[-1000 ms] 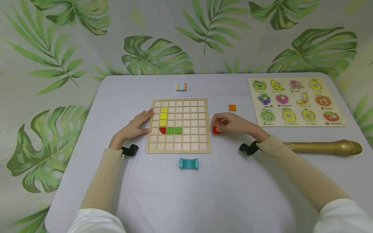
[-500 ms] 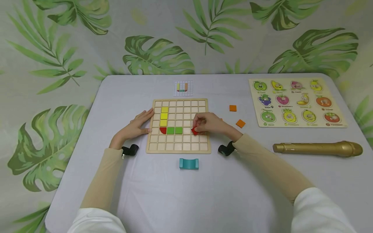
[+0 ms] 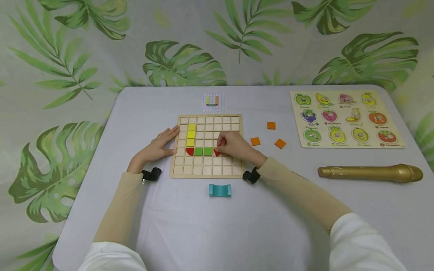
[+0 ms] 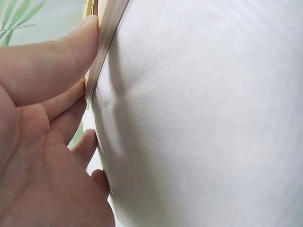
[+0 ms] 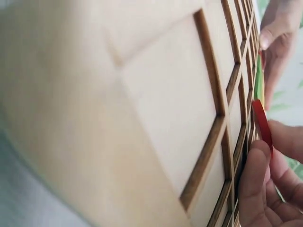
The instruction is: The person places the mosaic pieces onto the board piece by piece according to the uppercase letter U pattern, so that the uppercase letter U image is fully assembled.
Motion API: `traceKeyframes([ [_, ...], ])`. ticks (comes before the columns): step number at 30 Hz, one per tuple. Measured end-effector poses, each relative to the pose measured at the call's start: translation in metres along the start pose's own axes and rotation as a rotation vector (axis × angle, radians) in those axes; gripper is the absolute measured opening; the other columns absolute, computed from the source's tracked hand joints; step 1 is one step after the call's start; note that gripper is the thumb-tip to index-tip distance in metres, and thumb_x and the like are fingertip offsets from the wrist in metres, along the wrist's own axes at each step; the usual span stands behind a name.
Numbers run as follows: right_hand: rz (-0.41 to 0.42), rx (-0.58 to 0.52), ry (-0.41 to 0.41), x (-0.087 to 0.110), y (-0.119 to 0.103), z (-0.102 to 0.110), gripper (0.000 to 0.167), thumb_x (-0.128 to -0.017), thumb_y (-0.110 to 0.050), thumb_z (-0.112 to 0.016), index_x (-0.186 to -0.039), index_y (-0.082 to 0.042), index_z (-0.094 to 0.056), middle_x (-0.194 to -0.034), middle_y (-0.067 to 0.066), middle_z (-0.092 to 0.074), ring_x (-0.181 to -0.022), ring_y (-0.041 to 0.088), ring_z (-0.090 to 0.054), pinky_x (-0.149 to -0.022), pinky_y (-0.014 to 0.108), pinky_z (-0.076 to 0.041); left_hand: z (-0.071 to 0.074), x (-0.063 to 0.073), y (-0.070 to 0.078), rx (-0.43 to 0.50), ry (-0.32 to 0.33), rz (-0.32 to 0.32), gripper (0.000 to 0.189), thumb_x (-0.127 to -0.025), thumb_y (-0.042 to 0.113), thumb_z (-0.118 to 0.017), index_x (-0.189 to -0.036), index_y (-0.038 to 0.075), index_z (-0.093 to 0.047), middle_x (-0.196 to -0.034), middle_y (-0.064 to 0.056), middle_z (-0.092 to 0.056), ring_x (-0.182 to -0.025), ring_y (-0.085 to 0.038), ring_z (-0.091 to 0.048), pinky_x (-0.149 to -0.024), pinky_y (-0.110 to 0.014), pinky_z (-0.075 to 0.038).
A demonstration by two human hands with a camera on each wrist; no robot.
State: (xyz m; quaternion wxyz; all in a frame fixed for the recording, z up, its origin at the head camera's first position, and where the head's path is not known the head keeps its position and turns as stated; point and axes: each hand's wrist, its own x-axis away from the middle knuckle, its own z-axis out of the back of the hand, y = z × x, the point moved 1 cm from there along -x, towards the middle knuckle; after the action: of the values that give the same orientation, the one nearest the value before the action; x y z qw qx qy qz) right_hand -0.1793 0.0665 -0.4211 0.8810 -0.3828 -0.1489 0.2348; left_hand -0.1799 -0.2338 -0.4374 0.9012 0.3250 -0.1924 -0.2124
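A wooden grid board (image 3: 207, 176) lies on the table, with yellow square tiles (image 3: 191, 134) in a column, a red rounded tile (image 3: 189, 151) below them and two green tiles (image 3: 203, 151) beside that. My right hand (image 3: 234, 145) pinches a red tile (image 3: 216, 152) over the cell right of the green ones. In the right wrist view this red tile (image 5: 262, 124) stands tilted between thumb and fingers, close over the grid. My left hand (image 3: 156, 146) rests against the board's left edge, fingers fairly straight; the left wrist view shows the thumb (image 4: 71, 52) touching the rim.
Orange tiles (image 3: 255, 141) lie right of the board. A pattern card (image 3: 213, 102) lies behind it, a teal block (image 3: 219, 190) in front. At the right are a fruit puzzle board (image 3: 349, 141) and a gold stick-like object (image 3: 369, 172).
My right hand has carried the red tile leftward from the table beside the board to the cell by the green tiles, uncovering orange tiles. The left hand stays put.
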Motion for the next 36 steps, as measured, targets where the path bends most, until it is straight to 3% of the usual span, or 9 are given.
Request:
traceKeyframes([
  [6,-0.005,0.025,0.033,0.000,0.000,-0.004,0.012,-0.086,-0.010,-0.071,-0.082,-0.004,-0.062,-0.071,0.003,-0.058,-0.063,0.014,-0.051,-0.057,0.024,-0.041,0.000,0.001,0.001,0.003,-0.007,-0.008,0.076,-0.093,0.018,-0.061,-0.154,0.006,-0.015,-0.160,-0.007,-0.004,-0.144,-0.031,0.005,-0.103,-0.068,0.003],
  [15,0.017,0.107,0.014,0.000,-0.004,-0.004,0.014,-0.087,-0.010,-0.070,-0.078,-0.005,-0.061,-0.069,0.003,-0.055,-0.062,0.014,-0.049,-0.056,0.024,-0.039,0.001,0.001,0.000,-0.002,-0.006,-0.012,0.075,-0.094,0.018,-0.060,-0.153,0.005,-0.016,-0.160,-0.008,-0.004,-0.144,-0.031,0.005,-0.103,-0.068,0.002],
  [20,0.005,-0.037,-0.009,0.002,0.006,0.005,0.010,-0.089,-0.013,-0.069,-0.086,-0.005,-0.063,-0.075,0.003,-0.058,-0.064,0.015,-0.051,-0.059,0.025,-0.041,0.000,0.001,0.000,0.000,-0.006,-0.012,0.076,-0.094,0.019,-0.061,-0.153,0.006,-0.016,-0.160,-0.007,-0.004,-0.144,-0.031,0.005,-0.102,-0.069,0.002],
  [25,0.016,-0.162,-0.039,0.010,0.024,0.031,0.011,-0.089,-0.011,-0.069,-0.095,-0.003,-0.065,-0.086,0.007,-0.061,-0.075,0.019,-0.052,-0.067,0.027,-0.042,0.000,0.000,0.000,-0.003,-0.005,-0.012,0.076,-0.094,0.018,-0.061,-0.153,0.006,-0.016,-0.160,-0.007,-0.004,-0.144,-0.031,0.005,-0.102,-0.069,0.002],
  [31,-0.089,-0.327,-0.075,0.025,0.056,0.071,0.020,-0.089,-0.009,-0.067,-0.105,0.003,-0.063,-0.096,0.015,-0.062,-0.081,0.029,-0.058,-0.069,0.030,-0.049,0.001,0.000,0.002,-0.006,-0.008,-0.013,0.076,-0.094,0.018,-0.061,-0.153,0.004,-0.016,-0.160,-0.010,-0.004,-0.144,-0.033,0.005,-0.103,-0.068,0.001],
  [36,-0.138,-0.361,-0.026,0.037,0.082,0.094,0.022,-0.090,-0.005,-0.065,-0.109,0.006,-0.061,-0.101,0.018,-0.064,-0.088,0.028,-0.059,-0.075,0.031,-0.049,0.002,0.000,0.004,0.000,-0.011,-0.010,0.075,-0.094,0.019,-0.060,-0.153,0.004,-0.016,-0.160,-0.010,-0.004,-0.144,-0.033,0.005,-0.103,-0.068,0.001],
])
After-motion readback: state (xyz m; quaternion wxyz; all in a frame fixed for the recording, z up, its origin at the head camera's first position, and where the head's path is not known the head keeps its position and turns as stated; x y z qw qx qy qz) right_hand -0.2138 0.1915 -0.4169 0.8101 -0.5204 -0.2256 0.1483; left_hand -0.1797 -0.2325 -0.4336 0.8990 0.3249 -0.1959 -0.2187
